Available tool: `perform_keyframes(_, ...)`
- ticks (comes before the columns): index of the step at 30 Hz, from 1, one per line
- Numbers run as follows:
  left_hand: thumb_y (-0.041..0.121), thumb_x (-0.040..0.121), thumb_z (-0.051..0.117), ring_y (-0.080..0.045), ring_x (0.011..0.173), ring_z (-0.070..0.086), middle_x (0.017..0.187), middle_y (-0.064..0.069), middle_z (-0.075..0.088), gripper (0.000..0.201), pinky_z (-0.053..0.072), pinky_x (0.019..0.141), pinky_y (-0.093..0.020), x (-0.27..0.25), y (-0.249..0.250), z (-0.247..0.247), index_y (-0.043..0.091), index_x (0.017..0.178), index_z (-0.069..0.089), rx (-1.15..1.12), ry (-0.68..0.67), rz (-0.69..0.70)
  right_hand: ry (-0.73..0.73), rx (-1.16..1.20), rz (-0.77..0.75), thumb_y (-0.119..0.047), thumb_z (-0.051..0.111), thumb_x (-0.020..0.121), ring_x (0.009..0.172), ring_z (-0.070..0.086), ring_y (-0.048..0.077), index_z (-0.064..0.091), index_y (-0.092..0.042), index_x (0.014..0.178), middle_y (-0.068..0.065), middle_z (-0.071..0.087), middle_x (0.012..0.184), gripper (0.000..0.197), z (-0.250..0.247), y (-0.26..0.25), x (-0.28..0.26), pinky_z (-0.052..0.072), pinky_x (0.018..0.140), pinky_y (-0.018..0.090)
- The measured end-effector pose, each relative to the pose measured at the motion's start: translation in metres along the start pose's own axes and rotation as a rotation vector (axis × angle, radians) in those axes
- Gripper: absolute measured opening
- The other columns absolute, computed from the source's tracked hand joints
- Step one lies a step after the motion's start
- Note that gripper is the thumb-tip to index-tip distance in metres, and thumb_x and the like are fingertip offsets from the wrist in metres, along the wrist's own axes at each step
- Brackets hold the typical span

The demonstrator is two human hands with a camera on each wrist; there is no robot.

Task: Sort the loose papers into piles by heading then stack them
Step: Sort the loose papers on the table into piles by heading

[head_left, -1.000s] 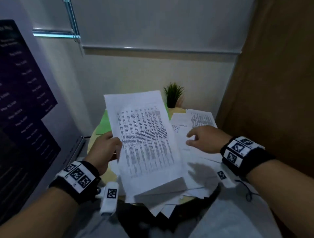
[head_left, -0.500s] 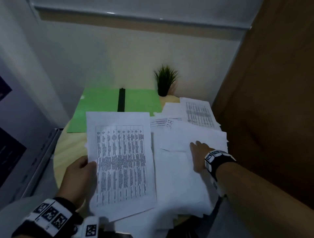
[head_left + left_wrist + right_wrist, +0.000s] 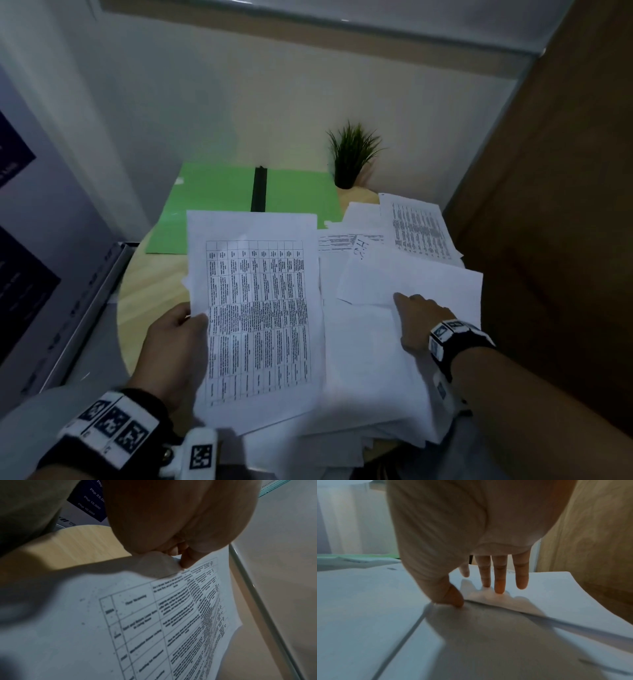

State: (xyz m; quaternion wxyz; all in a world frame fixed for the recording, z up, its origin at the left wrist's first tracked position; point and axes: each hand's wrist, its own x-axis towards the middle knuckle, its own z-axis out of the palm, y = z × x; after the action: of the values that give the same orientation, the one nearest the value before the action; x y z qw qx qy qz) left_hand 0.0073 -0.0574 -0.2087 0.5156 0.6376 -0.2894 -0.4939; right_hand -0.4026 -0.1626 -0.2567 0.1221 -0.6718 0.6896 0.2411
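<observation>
My left hand (image 3: pixel 178 346) pinches the left edge of a printed table sheet (image 3: pixel 260 318), thumb on top, holding it low over the left side of the paper pile (image 3: pixel 359 377). The left wrist view shows that pinch (image 3: pixel 180 557) on the sheet (image 3: pixel 154 615). My right hand (image 3: pixel 418 318) lies flat on a blank white sheet (image 3: pixel 411 274) on the right of the pile. In the right wrist view its straight fingers (image 3: pixel 500 582) press that sheet (image 3: pixel 556 588) and the thumb sits at its near edge.
An open green folder (image 3: pixel 219 195) lies at the back of the round wooden table (image 3: pixel 154 284), with a small potted plant (image 3: pixel 352 154) beside it. Another printed sheet (image 3: pixel 418 229) lies at the back right. A brown wall stands close on the right, a dark poster on the left.
My left hand has lowered the printed sheet from upright to nearly flat over the pile. My right hand has dropped from hovering onto the blank sheet. The view has tilted down.
</observation>
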Motion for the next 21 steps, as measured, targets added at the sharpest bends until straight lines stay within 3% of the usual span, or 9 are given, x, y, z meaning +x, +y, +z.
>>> perform_keyframes(3, 0.008, 0.09, 0.052, -0.034, 0.072, 0.055, 0.092, -0.036, 0.069, 0.03, 0.041, 0.066, -0.046, -0.001, -0.002, 0.001, 0.021, 0.096, 0.078, 0.005, 0.012, -0.005, -0.031, 0.019, 0.021, -0.025, 0.065, 0.074, 0.149, 0.027, 0.035, 0.004, -0.028, 0.161, 0.008, 0.027, 0.16, 0.107, 0.0, -0.001, -0.004, 0.032, 0.116, 0.055)
perform_keyframes(7, 0.007, 0.092, 0.05, -0.034, 0.073, 0.051, 0.084, -0.03, 0.063, 0.031, 0.038, 0.067, -0.046, -0.002, -0.004, 0.0, 0.022, 0.096, 0.077, 0.002, 0.014, -0.023, -0.028, 0.161, 0.02, -0.011, 0.063, 0.081, 0.133, 0.049, 0.038, 0.003, -0.031, 0.162, 0.014, 0.021, 0.157, 0.103, 0.005, -0.001, -0.005, 0.05, 0.1, 0.043)
perform_keyframes(11, 0.005, 0.09, 0.049, -0.032, 0.071, 0.05, 0.084, -0.023, 0.062, 0.031, 0.036, 0.064, -0.044, -0.003, -0.004, 0.003, 0.018, 0.097, 0.076, 0.002, 0.044, -0.028, 0.05, 0.145, 0.017, -0.016, 0.063, 0.084, 0.134, 0.047, 0.037, 0.006, -0.029, 0.162, 0.015, 0.029, 0.154, 0.098, 0.012, 0.003, -0.001, 0.048, 0.103, 0.043)
perform_keyframes(14, 0.002, 0.091, 0.048, -0.029, 0.067, 0.046, 0.078, -0.023, 0.061, 0.029, 0.034, 0.058, -0.037, -0.003, -0.003, 0.006, 0.012, 0.098, 0.075, 0.013, 0.064, -0.035, -0.009, 0.122, -0.034, -0.019, 0.063, 0.081, 0.142, 0.037, 0.039, -0.001, -0.034, 0.162, 0.013, 0.02, 0.16, 0.105, 0.015, 0.007, 0.001, 0.044, 0.11, 0.046)
perform_keyframes(16, 0.002, 0.09, 0.049, -0.033, 0.071, 0.051, 0.082, -0.027, 0.066, 0.03, 0.038, 0.062, -0.043, -0.003, -0.003, 0.008, 0.014, 0.096, 0.076, 0.011, 0.063, -0.04, -0.037, 0.116, -0.065, -0.017, 0.062, 0.08, 0.144, 0.034, 0.04, -0.001, -0.035, 0.161, 0.013, 0.016, 0.162, 0.105, 0.014, 0.01, 0.003, 0.043, 0.11, 0.048)
perform_keyframes(18, 0.001, 0.09, 0.049, -0.035, 0.073, 0.054, 0.086, -0.031, 0.069, 0.03, 0.04, 0.066, -0.047, -0.005, -0.002, 0.009, 0.012, 0.095, 0.076, -0.006, 0.06, -0.03, -0.001, 0.119, -0.074, -0.013, 0.062, 0.08, 0.137, 0.041, 0.04, 0.008, -0.031, 0.158, 0.013, 0.026, 0.155, 0.096, 0.012, 0.011, 0.003, 0.046, 0.104, 0.049)
perform_keyframes(21, 0.0, 0.091, 0.048, -0.034, 0.072, 0.053, 0.083, -0.03, 0.067, 0.028, 0.04, 0.062, -0.043, -0.006, -0.001, 0.01, 0.009, 0.096, 0.075, -0.005, 0.065, -0.031, 0.103, 0.116, -0.065, -0.01, 0.062, 0.081, 0.12, 0.051, 0.037, 0.026, -0.024, 0.144, 0.012, 0.042, 0.131, 0.074, 0.014, 0.008, 0.0, 0.05, 0.091, 0.046)
